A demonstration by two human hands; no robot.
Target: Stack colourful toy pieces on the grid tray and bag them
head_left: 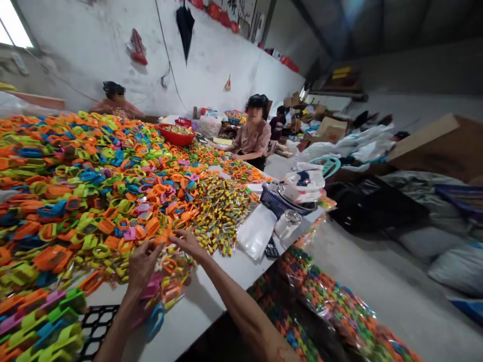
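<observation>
Your arms (247, 311) stretched over the white surface (188, 311), with your left hand (141, 269) and right hand (190, 245) close together. An orange watch (164, 235) was between them, at the near edge of a big, bright pile of watches (94, 171). Your fingers (181, 233) were bent and close to it, but it was hard to tell if either hand gripped it. Little yellow tubes (217, 208) lay past your right hand, next to clear bags (256, 231) and a blue basket (273, 200).
</observation>
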